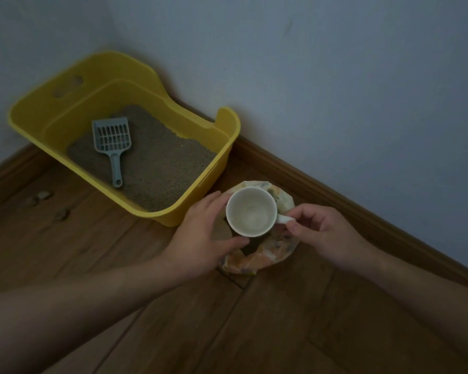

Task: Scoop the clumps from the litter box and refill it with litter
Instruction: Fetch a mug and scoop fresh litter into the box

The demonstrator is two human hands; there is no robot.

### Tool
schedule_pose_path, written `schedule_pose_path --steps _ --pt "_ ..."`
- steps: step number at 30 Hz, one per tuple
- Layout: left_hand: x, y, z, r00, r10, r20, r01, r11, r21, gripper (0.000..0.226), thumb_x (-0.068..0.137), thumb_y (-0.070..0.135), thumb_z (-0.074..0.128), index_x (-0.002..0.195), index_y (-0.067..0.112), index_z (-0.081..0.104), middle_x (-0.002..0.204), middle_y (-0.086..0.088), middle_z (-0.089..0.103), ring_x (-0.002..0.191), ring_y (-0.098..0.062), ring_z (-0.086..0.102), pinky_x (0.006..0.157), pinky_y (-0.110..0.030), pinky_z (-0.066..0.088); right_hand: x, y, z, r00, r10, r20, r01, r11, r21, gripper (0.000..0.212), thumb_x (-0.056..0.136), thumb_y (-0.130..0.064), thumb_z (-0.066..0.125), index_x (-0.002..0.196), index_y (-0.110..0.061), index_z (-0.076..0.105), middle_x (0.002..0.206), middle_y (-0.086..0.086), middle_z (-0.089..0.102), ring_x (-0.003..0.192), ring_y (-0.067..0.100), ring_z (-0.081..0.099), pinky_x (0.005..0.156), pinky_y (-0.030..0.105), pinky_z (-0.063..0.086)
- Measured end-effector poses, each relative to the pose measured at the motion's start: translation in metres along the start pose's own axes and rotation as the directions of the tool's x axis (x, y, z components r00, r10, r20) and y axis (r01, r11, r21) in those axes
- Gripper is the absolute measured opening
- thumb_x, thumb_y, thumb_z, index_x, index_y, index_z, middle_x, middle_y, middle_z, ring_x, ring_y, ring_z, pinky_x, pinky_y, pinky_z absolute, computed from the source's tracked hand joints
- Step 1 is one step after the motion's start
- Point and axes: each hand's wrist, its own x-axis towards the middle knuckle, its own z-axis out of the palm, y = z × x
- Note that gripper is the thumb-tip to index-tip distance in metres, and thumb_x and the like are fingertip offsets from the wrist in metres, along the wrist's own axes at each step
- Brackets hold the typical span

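A yellow litter box (65,103) stands in the room's corner, holding brownish litter (162,168). On the litter lies a grey-blue slotted scoop (112,141), handle towards me. Right of the box, an open patterned litter bag (257,259) sits on the floor. Above the bag's mouth is a white cup (250,211), upright and looking empty. My right hand (322,236) pinches the cup's handle. My left hand (200,238) curls around the cup's left side, fingers touching its rim and wall.
Wooden floor (281,319) with a brown baseboard (335,201) along grey-blue walls. A few small clumps (42,197) lie on the floor left of the box. The light is dim.
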Motion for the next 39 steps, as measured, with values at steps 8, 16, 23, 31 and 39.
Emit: schedule_pose_path --steps 8,16,23,31,39 --pt "0.011 -0.015 0.017 0.954 -0.285 0.091 0.290 0.956 -0.043 0.076 0.078 0.032 0.078 0.139 0.049 0.035 0.145 0.004 0.034 0.123 -0.018 0.047 0.092 -0.037 0.055 0.001 0.003 -0.013 0.996 -0.027 -0.083 0.022 0.998 -0.053 0.011 0.089 -0.020 0.069 0.093 -0.028 0.075 0.091 -0.003 0.073 0.087 0.013 0.069 0.075 0.031 0.059" --pt "0.013 -0.014 0.018 0.964 -0.256 0.071 0.263 0.957 -0.120 0.080 0.077 0.005 0.075 0.136 0.046 0.040 0.135 0.008 0.038 0.108 -0.015 0.055 0.066 -0.021 0.056 0.013 0.003 0.004 0.979 -0.203 0.026 0.182 0.807 -0.562 0.012 0.091 -0.038 0.064 0.101 -0.033 0.068 0.093 -0.019 0.057 0.086 -0.002 0.055 0.069 0.013 0.042" --pt "0.011 -0.008 0.013 0.973 -0.225 0.048 0.230 0.949 -0.214 0.081 0.080 0.003 0.072 0.140 0.046 0.038 0.127 0.017 0.032 0.104 -0.015 0.058 0.056 -0.018 0.055 0.030 0.001 0.020 0.970 -0.123 0.209 0.240 0.624 -0.744 0.024 0.095 -0.046 0.053 0.100 -0.028 0.068 0.094 -0.012 0.057 0.091 0.007 0.050 0.084 0.028 0.045" --pt "0.010 -0.015 0.017 0.982 -0.188 0.031 0.189 0.935 -0.299 0.088 0.077 0.009 0.076 0.140 0.046 0.028 0.132 0.008 0.050 0.107 -0.020 0.061 0.072 -0.027 0.057 0.050 -0.001 0.031 0.968 -0.031 0.249 0.224 0.550 -0.805 0.022 0.096 -0.041 0.053 0.094 -0.025 0.067 0.091 -0.007 0.056 0.086 0.012 0.054 0.082 0.034 0.050" --pt "0.006 -0.019 0.015 0.954 -0.298 0.043 0.295 0.895 -0.335 0.087 0.077 0.017 0.080 0.146 0.031 0.028 0.121 0.025 0.044 0.114 -0.007 0.056 0.082 -0.028 0.058 0.054 0.005 0.026 0.971 -0.094 0.218 0.231 0.580 -0.781 0.025 0.096 -0.042 0.051 0.103 -0.027 0.070 0.099 -0.008 0.062 0.092 0.012 0.053 0.085 0.036 0.048"
